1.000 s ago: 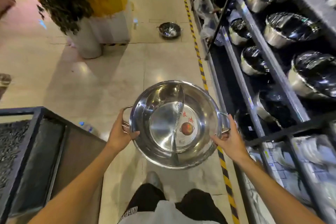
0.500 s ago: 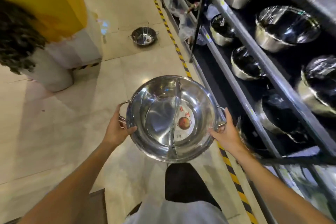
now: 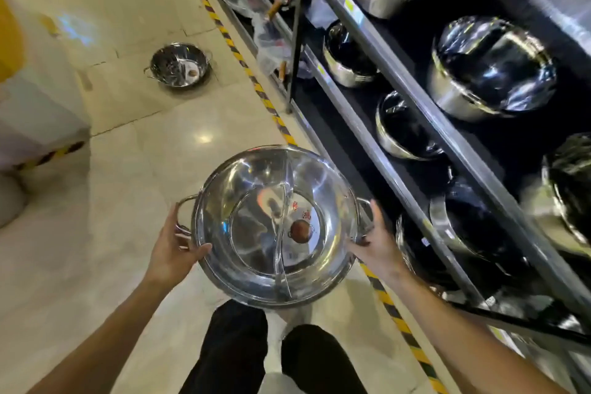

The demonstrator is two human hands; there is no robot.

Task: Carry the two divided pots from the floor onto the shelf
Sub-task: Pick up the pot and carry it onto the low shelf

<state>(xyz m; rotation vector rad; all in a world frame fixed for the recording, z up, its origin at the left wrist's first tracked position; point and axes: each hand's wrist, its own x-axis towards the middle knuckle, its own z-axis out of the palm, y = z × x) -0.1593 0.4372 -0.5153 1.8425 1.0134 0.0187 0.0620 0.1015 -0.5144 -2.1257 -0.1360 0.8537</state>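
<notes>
I hold a shiny steel divided pot (image 3: 249, 201) level in front of my waist, its curved partition running down the middle and a round label on the bottom. My left hand (image 3: 174, 249) grips its left handle and my right hand (image 3: 374, 240) grips its right handle. A second divided pot (image 3: 179, 65) sits on the tiled floor further ahead, to the left of the striped line. The black shelf (image 3: 396, 185) runs along my right, its tiers holding steel pots.
Yellow-and-black hazard tape (image 3: 256, 86) marks the floor along the shelf's foot. Bagged goods (image 3: 271, 41) lie at the shelf's far end by a black upright post (image 3: 297, 29). A white and yellow column base (image 3: 38, 118) stands at the left. My legs (image 3: 271, 355) show below the pot.
The view has swung right and forward toward the shelf. The held pot stays in both hands, now closer to the shelf's lower tiers; the floor pot appears nearer.
</notes>
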